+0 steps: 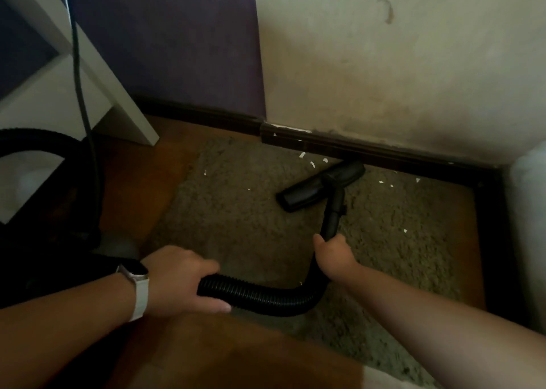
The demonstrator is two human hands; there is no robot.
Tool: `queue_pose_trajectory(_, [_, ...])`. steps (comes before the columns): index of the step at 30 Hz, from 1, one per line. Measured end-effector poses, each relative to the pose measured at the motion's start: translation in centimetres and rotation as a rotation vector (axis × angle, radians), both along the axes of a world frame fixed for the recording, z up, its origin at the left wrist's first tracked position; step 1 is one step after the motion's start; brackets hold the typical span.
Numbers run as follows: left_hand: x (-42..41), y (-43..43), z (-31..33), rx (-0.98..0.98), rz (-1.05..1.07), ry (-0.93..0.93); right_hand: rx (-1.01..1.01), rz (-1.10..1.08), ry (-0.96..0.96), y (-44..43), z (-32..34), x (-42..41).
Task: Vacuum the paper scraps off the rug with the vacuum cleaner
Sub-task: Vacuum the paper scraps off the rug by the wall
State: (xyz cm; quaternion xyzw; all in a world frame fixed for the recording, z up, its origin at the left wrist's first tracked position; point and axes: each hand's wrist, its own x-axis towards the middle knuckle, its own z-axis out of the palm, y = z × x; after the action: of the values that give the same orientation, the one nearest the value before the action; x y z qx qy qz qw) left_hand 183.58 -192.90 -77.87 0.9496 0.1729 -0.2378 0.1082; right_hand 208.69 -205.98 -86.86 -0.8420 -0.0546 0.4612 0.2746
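Head camera: a person's right hand (332, 254) grasps the lower end of the black rigid wand (334, 214) where it meets the ribbed hose (266, 295); the left hand (180, 282), a pale-strapped watch (134, 273) on its wrist, curls round the hose further back. The floor nozzle (320, 189) lies flat and angled on the shaggy brown rug (236, 211), its far end just beside the dark skirting board (354, 146). White paper scraps (302, 154) dot the pile near the nozzle, most along the skirting board, a few well apart to either side. A dark bulk at the left, seemingly the vacuum cleaner (59, 226), sits on the wooden floor (133, 181) with a cord (78, 78) running up above it.

The wand looks stiff and light, and is the part to steer by, as the right hand has it; the hose is soft and bends freely, so a grip there only carries slack, though its ribs should hold well in the palm. The scraps look featherlight and likely to lift readily; the deep pile may drag on the nozzle and hide the smaller bits.
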Motion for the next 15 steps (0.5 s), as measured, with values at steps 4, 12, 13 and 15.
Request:
queue_pose_trajectory(4, [-1.2, 0.4, 0.2, 0.011, 0.0, -0.001, -0.004, 0.007, 0.058, 1.9, -0.4, -1.5])
queue_pose_trajectory(12, [-4.5, 4.4, 2.3, 0.124, 0.046, -0.062, 0.092, -0.092, 0.301, 7.4, -0.3, -5.2])
queue_pose_trajectory(13, [-4.6, 5.0, 2.4, 0.152, 0.027, -0.046, 0.101, -0.111, 0.319, 7.8, -0.4, -5.6])
queue_pose_trajectory(15, [-5.1, 6.3, 2.3, 0.208, -0.025, -0.003, 0.122, -0.127, 0.357, 8.9, -0.7, -6.2])
